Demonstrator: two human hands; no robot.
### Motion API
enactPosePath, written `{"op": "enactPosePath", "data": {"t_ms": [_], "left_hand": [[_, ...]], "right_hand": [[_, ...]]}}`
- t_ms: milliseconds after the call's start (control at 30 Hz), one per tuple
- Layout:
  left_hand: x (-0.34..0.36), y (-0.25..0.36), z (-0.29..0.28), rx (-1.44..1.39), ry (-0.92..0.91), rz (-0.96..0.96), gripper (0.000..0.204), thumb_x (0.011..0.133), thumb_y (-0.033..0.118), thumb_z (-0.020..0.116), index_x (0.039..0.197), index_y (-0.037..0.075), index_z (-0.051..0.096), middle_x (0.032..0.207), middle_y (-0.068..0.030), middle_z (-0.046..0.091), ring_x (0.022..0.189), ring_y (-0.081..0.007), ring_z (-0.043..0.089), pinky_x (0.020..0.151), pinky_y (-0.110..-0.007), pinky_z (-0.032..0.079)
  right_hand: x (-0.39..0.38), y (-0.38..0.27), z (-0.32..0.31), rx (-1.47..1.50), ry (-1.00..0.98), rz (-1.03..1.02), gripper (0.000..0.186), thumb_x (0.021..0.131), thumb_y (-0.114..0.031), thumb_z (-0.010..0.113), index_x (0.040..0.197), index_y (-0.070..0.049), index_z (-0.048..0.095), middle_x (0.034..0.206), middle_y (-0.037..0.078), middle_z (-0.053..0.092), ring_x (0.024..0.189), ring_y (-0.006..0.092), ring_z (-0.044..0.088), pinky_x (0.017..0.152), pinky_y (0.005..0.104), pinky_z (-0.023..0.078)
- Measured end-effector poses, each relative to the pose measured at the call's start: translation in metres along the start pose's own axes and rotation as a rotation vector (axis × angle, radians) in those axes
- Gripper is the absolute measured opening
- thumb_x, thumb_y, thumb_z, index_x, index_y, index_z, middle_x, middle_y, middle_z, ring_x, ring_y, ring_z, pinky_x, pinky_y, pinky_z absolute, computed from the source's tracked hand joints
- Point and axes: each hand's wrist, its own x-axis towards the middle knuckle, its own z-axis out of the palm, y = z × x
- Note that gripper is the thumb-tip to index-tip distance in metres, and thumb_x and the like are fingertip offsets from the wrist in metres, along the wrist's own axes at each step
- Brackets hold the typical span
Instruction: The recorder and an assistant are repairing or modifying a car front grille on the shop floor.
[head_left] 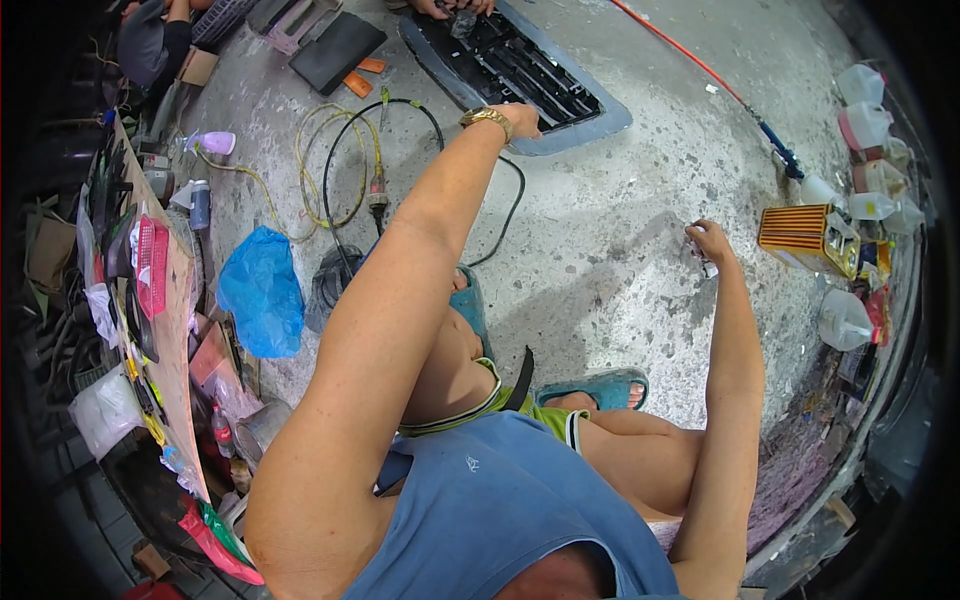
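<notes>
A black slatted grille panel (520, 65) with a wide grey border lies on the concrete floor ahead of me. My left hand (521, 121), with a gold watch on the wrist, reaches to its near edge. The fingers are curled down over the panel, and what they hold, if anything, is hidden. Off to the right, my right hand (709, 241) hangs low near the floor. Its fingers are closed on a small whitish piece (710, 269), too small to name. At the panel's far end, another person's hands (455, 8) hold a crumpled greyish thing.
Black and yellow cables (378, 160) loop left of the panel. Nearer lie a blue plastic bag (262, 290) and a board (160, 290) with clutter. An orange hose (690, 60) crosses the floor at right. Plastic jugs (865, 125) and a striped tin (800, 238) line the right side.
</notes>
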Motion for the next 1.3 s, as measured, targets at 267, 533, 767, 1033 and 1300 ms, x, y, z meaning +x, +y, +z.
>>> {"op": "enactPosePath", "data": {"t_ms": [267, 533, 767, 1033, 1300], "left_hand": [[0.0, 0.001, -0.002, -0.011, -0.016, -0.019, 0.046, 0.084, 0.034, 0.056, 0.116, 0.0, 0.056, 0.119, -0.0191, 0.055, 0.11, -0.0348, 0.053, 0.092, -0.044, 0.042], [0.003, 0.004, 0.0, 0.002, -0.022, -0.011, 0.043, 0.083, 0.034, 0.057, 0.114, 0.003, 0.057, 0.116, -0.0172, 0.057, 0.108, -0.0326, 0.054, 0.091, -0.042, 0.042], [0.006, -0.001, 0.001, 0.0, -0.031, -0.001, 0.045, 0.084, 0.033, 0.056, 0.116, 0.002, 0.056, 0.119, -0.0183, 0.056, 0.11, -0.0342, 0.054, 0.092, -0.044, 0.043], [0.002, 0.005, -0.001, -0.009, -0.032, -0.031, 0.043, 0.083, 0.033, 0.057, 0.115, 0.004, 0.057, 0.117, -0.0171, 0.057, 0.109, -0.0325, 0.054, 0.091, -0.042, 0.042], [0.002, 0.004, 0.0, -0.005, -0.028, -0.01, 0.045, 0.084, 0.034, 0.055, 0.114, 0.0, 0.058, 0.119, -0.0186, 0.056, 0.11, -0.0344, 0.053, 0.092, -0.044, 0.042]], "right_hand": [[0.001, 0.001, -0.002, -0.054, 0.002, -0.028, 0.025, 0.081, -0.022, 0.061, 0.091, 0.001, 0.061, 0.061, 0.006, 0.055, 0.046, 0.0133, 0.051, 0.043, 0.0278, 0.042], [0.0, 0.005, -0.002, -0.026, 0.004, -0.002, 0.026, 0.08, -0.023, 0.061, 0.091, 0.001, 0.062, 0.065, 0.007, 0.059, 0.049, 0.0134, 0.053, 0.046, 0.0283, 0.042], [0.002, 0.003, -0.001, -0.03, -0.004, 0.001, 0.028, 0.08, -0.024, 0.06, 0.091, 0.001, 0.063, 0.069, 0.007, 0.062, 0.051, 0.013, 0.053, 0.048, 0.0283, 0.042], [0.0, 0.001, -0.002, -0.044, -0.002, 0.002, 0.028, 0.079, -0.024, 0.06, 0.091, 0.0, 0.064, 0.065, 0.007, 0.06, 0.052, 0.0137, 0.053, 0.049, 0.0289, 0.042], [0.005, 0.006, -0.001, -0.066, 0.001, -0.005, 0.029, 0.079, -0.026, 0.061, 0.092, 0.0, 0.064, 0.065, 0.007, 0.06, 0.052, 0.0141, 0.054, 0.05, 0.0294, 0.043]]}}
